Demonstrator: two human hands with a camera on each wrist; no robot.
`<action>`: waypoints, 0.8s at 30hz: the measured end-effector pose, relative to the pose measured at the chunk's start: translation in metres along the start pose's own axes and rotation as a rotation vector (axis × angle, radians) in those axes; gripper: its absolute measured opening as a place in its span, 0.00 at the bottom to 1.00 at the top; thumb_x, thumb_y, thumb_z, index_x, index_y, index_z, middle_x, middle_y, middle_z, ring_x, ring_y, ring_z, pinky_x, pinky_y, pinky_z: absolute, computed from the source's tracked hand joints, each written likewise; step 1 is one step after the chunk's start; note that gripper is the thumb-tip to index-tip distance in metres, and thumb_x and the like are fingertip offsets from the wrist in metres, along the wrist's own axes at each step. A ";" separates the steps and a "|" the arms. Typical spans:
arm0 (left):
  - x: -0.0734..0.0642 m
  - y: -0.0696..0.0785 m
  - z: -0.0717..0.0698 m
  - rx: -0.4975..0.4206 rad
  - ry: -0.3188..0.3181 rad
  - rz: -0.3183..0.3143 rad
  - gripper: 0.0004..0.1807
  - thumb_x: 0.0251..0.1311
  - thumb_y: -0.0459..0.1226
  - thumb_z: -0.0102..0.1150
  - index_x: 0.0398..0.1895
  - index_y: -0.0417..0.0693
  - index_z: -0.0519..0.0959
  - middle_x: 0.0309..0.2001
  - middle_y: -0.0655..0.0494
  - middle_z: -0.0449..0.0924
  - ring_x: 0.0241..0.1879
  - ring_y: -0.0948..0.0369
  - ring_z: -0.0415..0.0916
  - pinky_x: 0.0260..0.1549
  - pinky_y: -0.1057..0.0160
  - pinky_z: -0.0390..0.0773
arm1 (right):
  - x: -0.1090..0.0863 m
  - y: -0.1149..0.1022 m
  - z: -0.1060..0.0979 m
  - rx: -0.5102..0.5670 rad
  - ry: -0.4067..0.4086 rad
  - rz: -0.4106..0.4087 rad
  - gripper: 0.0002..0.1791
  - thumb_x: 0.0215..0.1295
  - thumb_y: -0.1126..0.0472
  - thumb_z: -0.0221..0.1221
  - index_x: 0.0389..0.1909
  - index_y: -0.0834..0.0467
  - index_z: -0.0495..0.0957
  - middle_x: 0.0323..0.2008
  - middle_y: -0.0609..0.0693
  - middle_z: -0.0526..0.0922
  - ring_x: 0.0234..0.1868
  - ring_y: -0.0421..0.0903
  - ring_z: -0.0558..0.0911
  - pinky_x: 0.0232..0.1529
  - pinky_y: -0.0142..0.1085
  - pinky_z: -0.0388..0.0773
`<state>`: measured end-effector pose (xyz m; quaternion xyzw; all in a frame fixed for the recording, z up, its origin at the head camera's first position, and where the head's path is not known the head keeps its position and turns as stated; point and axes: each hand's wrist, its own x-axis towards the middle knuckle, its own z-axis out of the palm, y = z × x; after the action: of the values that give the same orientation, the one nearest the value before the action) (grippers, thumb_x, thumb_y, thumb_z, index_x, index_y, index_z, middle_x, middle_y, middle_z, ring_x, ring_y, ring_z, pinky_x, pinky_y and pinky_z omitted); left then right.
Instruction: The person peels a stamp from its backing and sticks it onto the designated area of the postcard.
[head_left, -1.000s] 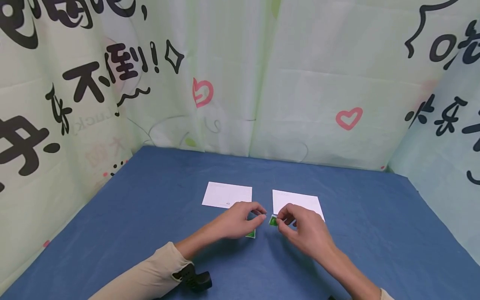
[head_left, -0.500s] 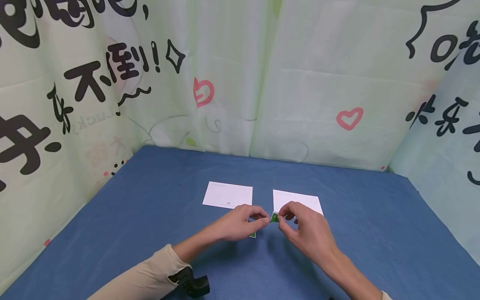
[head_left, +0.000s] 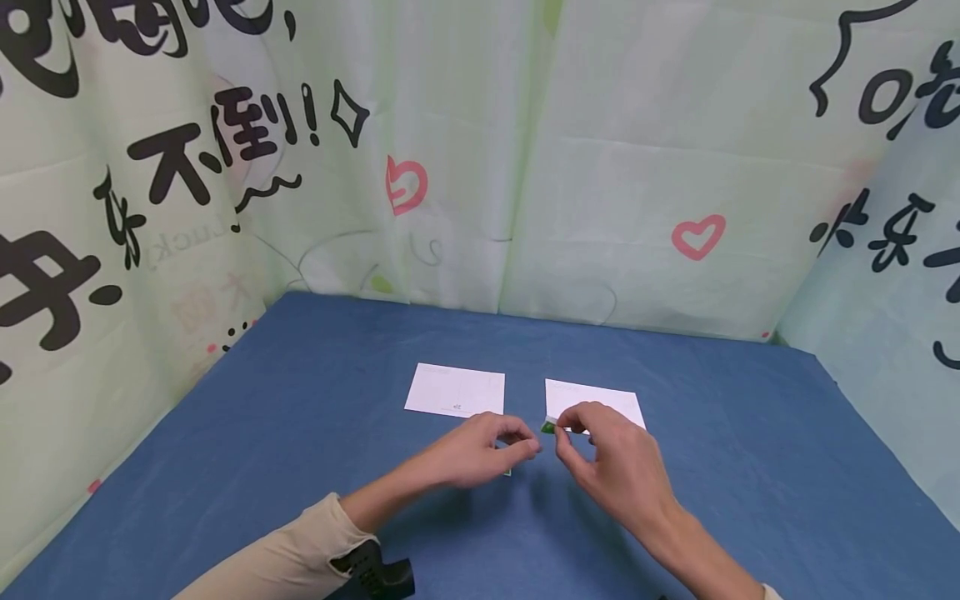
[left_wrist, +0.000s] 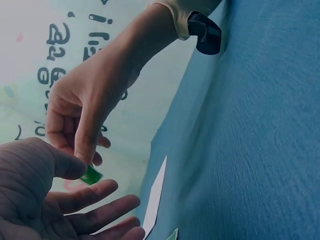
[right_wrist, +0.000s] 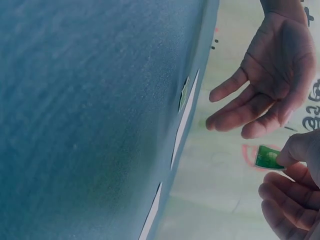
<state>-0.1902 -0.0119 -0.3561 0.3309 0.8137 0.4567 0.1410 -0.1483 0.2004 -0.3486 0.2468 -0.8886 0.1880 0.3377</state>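
Observation:
Between thumb and fingertips, my right hand (head_left: 622, 454) pinches a small green stamp (right_wrist: 268, 157) with a pale edge, held up above the table. In the head view this stamp (head_left: 548, 427) overlaps the near left corner of the right-hand white card (head_left: 596, 400). My left hand (head_left: 480, 450) is beside it, fingers loosely bent and holding nothing, its thumb tip close to the stamp. A second green stamp (right_wrist: 184, 94) lies on the table, mostly hidden under the left hand in the head view. Behind that hand lies another white card (head_left: 455, 390).
A blue cloth (head_left: 300, 400) covers the table. Pale curtains (head_left: 465, 167) with black writing and pink hearts hang round its back and sides. A black wrist device (head_left: 378, 571) sits at the left sleeve.
The left hand has shifted slightly right and nearer me, covering more of the lying stamp. The pinched stamp has risen a little and tilted, showing less of its green face in the head view.

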 end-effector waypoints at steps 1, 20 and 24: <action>0.000 0.000 0.000 -0.005 -0.003 0.004 0.15 0.76 0.42 0.53 0.52 0.44 0.85 0.44 0.50 0.86 0.38 0.67 0.77 0.45 0.63 0.77 | 0.000 0.000 0.000 -0.002 0.010 -0.014 0.12 0.51 0.71 0.70 0.32 0.52 0.81 0.30 0.44 0.84 0.32 0.39 0.82 0.30 0.36 0.80; -0.003 0.006 0.002 -0.079 0.073 0.047 0.14 0.77 0.42 0.52 0.48 0.45 0.85 0.46 0.52 0.87 0.43 0.66 0.78 0.46 0.65 0.79 | -0.003 -0.001 0.004 0.065 0.003 -0.176 0.19 0.46 0.72 0.73 0.36 0.51 0.80 0.33 0.42 0.83 0.31 0.36 0.76 0.31 0.30 0.75; -0.003 0.006 0.002 -0.089 0.086 0.047 0.13 0.77 0.42 0.52 0.47 0.48 0.85 0.45 0.55 0.87 0.43 0.67 0.79 0.46 0.65 0.79 | -0.004 -0.001 0.004 0.067 0.003 -0.204 0.19 0.45 0.72 0.73 0.37 0.52 0.81 0.33 0.41 0.83 0.32 0.36 0.77 0.31 0.29 0.75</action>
<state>-0.1844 -0.0105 -0.3521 0.3235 0.7898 0.5095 0.1097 -0.1472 0.1987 -0.3542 0.3468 -0.8516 0.1829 0.3480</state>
